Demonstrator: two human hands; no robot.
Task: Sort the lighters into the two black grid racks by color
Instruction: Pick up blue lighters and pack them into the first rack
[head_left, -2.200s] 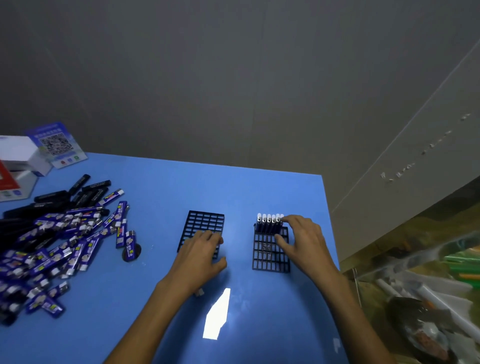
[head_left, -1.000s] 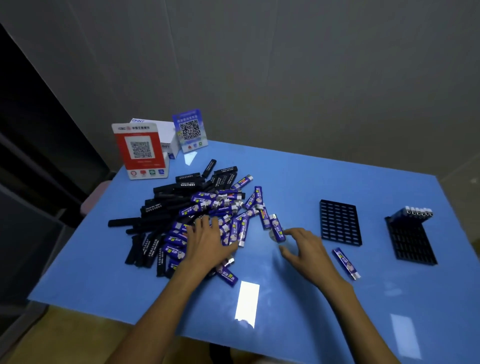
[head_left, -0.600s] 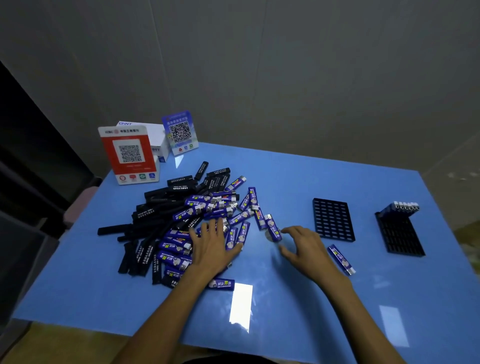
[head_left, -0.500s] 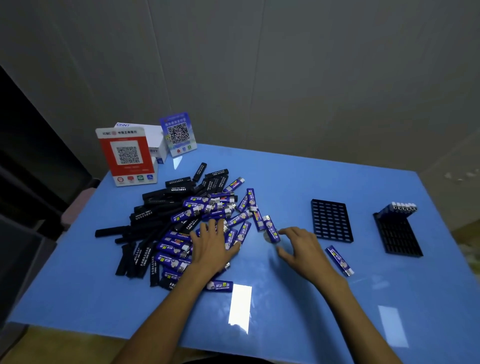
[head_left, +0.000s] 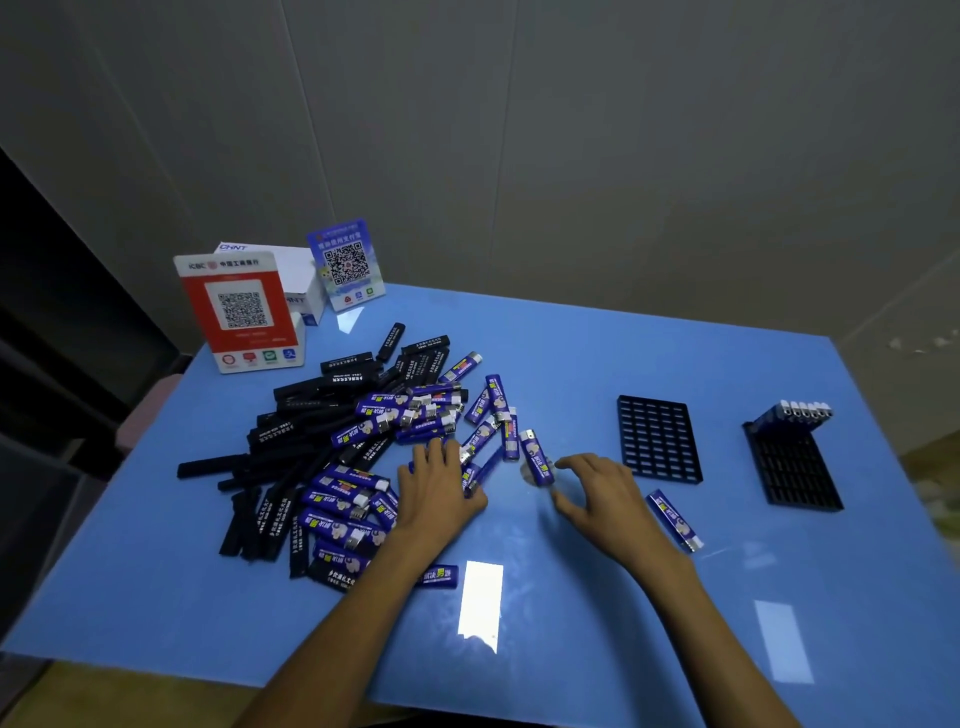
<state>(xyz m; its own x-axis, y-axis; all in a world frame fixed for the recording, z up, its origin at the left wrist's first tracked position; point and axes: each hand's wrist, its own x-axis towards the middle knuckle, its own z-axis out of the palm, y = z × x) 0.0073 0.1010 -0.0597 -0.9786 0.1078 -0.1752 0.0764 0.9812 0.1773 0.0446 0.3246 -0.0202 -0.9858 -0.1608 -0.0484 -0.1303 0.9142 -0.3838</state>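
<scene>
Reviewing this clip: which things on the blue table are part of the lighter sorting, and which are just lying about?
Part of the job:
- blue lighters in the pile
- black lighters in the pile
- lone blue lighter beside the right hand
- empty rack
- rack with a row of blue lighters
- left hand, on the pile

Lying about:
- red QR sign
- blue QR sign
- white box

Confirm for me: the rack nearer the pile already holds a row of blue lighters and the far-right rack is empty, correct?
Reversed. In the head view, the rack nearer the pile is empty; the row of blue lighters stands in the far-right rack.
</scene>
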